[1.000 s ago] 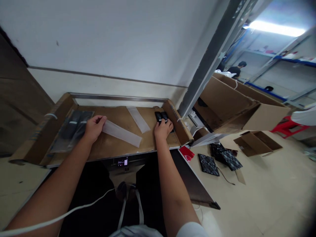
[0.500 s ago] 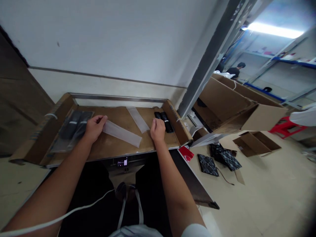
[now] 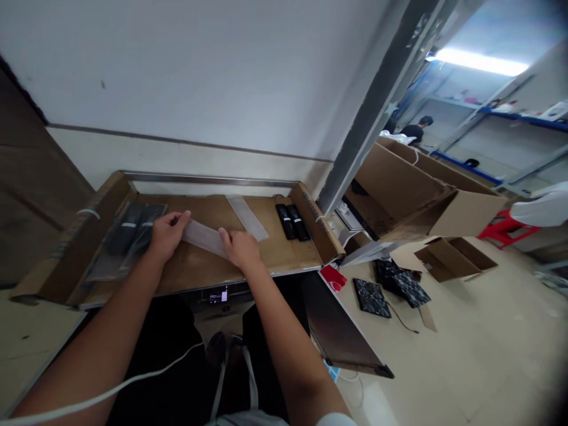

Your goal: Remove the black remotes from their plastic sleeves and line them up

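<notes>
My left hand pinches one end of a clear, narrow plastic sleeve. Along the same sleeve, toward its other end, my right hand has its fingers closed on it, so the strip lies stretched between both hands above the cardboard. A second clear sleeve lies flat behind my right hand. To the right, two black cylindrical items with white bands lie side by side. Left of my left hand, similar black items in clear bags rest on the cardboard.
The work surface is a shallow cardboard tray with raised sides. A large open carton stands to the right, with a smaller box and black patterned packages on the floor. A white cable crosses my left forearm.
My right hand has moved left from beside the black items and now grips the plastic sleeve. My left hand still holds its end, almost unmoved.
</notes>
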Available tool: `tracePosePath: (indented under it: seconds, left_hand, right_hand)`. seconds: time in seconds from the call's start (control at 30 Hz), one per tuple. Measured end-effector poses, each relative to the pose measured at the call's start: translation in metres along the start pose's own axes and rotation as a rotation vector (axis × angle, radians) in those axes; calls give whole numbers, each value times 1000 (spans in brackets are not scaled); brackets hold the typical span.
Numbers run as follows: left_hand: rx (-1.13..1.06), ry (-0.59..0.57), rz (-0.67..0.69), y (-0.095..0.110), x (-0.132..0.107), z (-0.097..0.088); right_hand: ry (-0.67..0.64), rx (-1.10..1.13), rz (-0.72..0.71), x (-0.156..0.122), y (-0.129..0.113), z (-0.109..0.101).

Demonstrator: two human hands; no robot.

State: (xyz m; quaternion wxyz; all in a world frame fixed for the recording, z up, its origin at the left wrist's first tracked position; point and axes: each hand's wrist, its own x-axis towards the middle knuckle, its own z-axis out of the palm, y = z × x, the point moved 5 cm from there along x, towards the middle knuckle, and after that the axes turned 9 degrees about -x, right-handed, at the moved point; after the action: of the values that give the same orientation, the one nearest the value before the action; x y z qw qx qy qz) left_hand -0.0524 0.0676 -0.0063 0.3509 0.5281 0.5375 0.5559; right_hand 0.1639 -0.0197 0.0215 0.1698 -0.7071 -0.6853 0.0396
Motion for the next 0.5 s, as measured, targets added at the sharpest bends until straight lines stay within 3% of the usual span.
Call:
tracePosePath:
  seconds: [0.2,0.37,0.5]
  left_hand:
    - [58,35,44,-2,4,-1]
    - [142,10,73,9,1,2]
    - [180,27,93,10,1,1]
  right_hand:
    - [-21,182,40,-19,36,-2]
    - [-19,469,71,-27,66,1]
    - [-59,764,91,-30,77,6]
